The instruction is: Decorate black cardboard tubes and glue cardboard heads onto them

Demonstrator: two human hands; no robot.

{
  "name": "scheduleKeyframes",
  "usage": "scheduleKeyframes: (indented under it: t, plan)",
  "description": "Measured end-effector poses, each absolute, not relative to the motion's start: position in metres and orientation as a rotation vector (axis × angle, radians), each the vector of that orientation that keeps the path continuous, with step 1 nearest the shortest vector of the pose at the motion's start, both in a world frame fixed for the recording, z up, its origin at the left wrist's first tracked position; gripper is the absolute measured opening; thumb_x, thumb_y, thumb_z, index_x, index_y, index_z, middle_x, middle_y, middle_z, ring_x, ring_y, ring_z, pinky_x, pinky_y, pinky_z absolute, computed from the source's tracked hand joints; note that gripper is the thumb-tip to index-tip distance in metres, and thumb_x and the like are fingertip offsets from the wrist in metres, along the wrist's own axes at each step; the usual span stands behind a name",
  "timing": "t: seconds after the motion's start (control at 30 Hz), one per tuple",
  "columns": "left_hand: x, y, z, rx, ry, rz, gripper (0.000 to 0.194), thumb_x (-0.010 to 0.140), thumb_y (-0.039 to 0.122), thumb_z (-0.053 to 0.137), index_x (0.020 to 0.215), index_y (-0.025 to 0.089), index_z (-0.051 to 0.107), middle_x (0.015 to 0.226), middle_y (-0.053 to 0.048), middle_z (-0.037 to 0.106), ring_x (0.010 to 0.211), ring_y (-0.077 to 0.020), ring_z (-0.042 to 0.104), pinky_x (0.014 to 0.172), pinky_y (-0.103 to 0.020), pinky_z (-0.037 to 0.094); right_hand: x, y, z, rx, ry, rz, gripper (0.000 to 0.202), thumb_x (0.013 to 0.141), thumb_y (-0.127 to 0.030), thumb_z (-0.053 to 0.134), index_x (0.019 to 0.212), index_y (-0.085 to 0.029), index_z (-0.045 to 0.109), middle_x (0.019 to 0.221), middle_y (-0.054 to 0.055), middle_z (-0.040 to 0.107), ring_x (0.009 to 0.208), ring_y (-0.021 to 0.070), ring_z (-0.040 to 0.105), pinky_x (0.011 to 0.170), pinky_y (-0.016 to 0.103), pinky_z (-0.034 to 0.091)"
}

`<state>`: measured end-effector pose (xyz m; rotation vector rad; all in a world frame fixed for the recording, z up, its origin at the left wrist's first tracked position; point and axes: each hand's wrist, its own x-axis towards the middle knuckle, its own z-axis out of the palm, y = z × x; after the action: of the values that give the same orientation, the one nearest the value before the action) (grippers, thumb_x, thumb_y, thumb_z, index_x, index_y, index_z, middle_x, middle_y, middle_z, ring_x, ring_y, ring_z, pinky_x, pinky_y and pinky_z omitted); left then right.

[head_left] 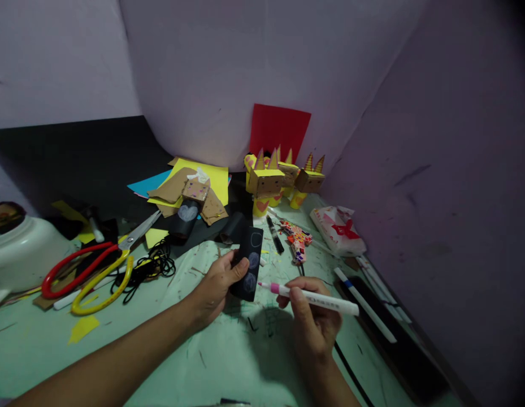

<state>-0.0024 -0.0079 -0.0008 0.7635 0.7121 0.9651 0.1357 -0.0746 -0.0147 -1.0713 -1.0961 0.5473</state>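
My left hand (222,282) grips a black paper tube (248,268), thumb across its front. Three pale circles are drawn down the tube; the lower two look filled in and the top one is only an outline. A white marker (324,301) with a pink tip lies pinched in my right hand (315,322). The tip points left, close to the lower edge of the tube; whether it touches I cannot tell. Behind the tube lies another black paper roll (233,227). Further left stands a black tube with a pale heart (187,213), topped by a small cardboard box head (196,190).
Large red-and-yellow scissors (126,243) and tangled black cord (154,268) lie left, beside a white pot (27,249). Several box-headed paper figures (266,185) stand at the back. A black pen (274,234), tissue pack (338,229) and blue-banded marker (366,305) are to the right.
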Motion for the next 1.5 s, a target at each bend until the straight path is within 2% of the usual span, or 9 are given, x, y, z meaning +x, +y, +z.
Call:
scheduleKeyframes:
  t: [0.23, 0.57, 0.83, 0.97, 1.17, 1.5]
  plan:
    - [-0.0014, -0.0081, -0.0017, 0.794, 0.697, 0.955, 0.048, 0.064, 0.039, 0.076, 0.101, 0.013, 0.059, 0.08, -0.003, 0.062, 0.068, -0.0112, 0.053, 0.06, -0.022, 0.042, 0.1339, -0.071, -0.017, -1.033, -1.293, 0.358, 0.009, 0.085, -0.02, 0.053, 0.081, -0.021, 0.061, 0.066, -0.001, 0.056, 0.055, 0.0116, 0.054, 0.051, 0.024, 0.039]
    - [-0.0023, -0.008, -0.0024, 0.816, 0.69, 0.963, 0.046, 0.068, 0.037, 0.074, 0.104, 0.013, 0.058, 0.094, -0.008, 0.065, 0.076, -0.0132, 0.055, 0.067, -0.023, 0.041, 0.1319, -0.068, -0.0137, -1.007, -1.369, 0.372, 0.01, 0.085, -0.018, 0.053, 0.085, -0.021, 0.063, 0.068, 0.0, 0.06, 0.06, 0.0131, 0.059, 0.057, 0.025, 0.046]
    - [-0.0018, -0.009, 0.0001, 0.797, 0.713, 0.958, 0.048, 0.066, 0.037, 0.075, 0.104, 0.014, 0.058, 0.084, -0.004, 0.064, 0.073, -0.0136, 0.055, 0.065, -0.023, 0.04, 0.1308, -0.0699, -0.0105, -1.036, -1.388, 0.398, 0.01, 0.085, -0.02, 0.053, 0.082, -0.019, 0.062, 0.067, 0.002, 0.061, 0.058, 0.014, 0.058, 0.053, 0.026, 0.044]
    - [-0.0017, -0.0091, 0.0003, 0.798, 0.719, 0.963, 0.048, 0.065, 0.038, 0.076, 0.102, 0.013, 0.059, 0.089, -0.006, 0.065, 0.075, -0.0146, 0.057, 0.067, -0.024, 0.042, 0.1307, -0.0712, -0.0102, -1.044, -1.381, 0.454, 0.011, 0.085, -0.022, 0.053, 0.079, -0.019, 0.061, 0.063, 0.001, 0.059, 0.054, 0.0126, 0.056, 0.049, 0.024, 0.041]
    - [-0.0016, -0.009, -0.0006, 0.797, 0.72, 0.951, 0.045, 0.067, 0.037, 0.074, 0.103, 0.014, 0.058, 0.089, -0.005, 0.065, 0.069, -0.0119, 0.056, 0.063, -0.023, 0.042, 0.1307, -0.073, -0.0099, -1.075, -1.393, 0.491, 0.015, 0.085, -0.026, 0.053, 0.074, -0.018, 0.06, 0.058, 0.0, 0.056, 0.05, 0.0116, 0.051, 0.045, 0.023, 0.037]
    - [-0.0019, -0.009, -0.0004, 0.787, 0.711, 0.97, 0.046, 0.065, 0.036, 0.076, 0.102, 0.013, 0.06, 0.088, -0.006, 0.066, 0.069, -0.0121, 0.056, 0.062, -0.023, 0.041, 0.1308, -0.0717, -0.0099, -1.056, -1.398, 0.437, 0.01, 0.084, -0.023, 0.054, 0.08, -0.018, 0.062, 0.065, 0.002, 0.061, 0.056, 0.0138, 0.056, 0.049, 0.025, 0.042]
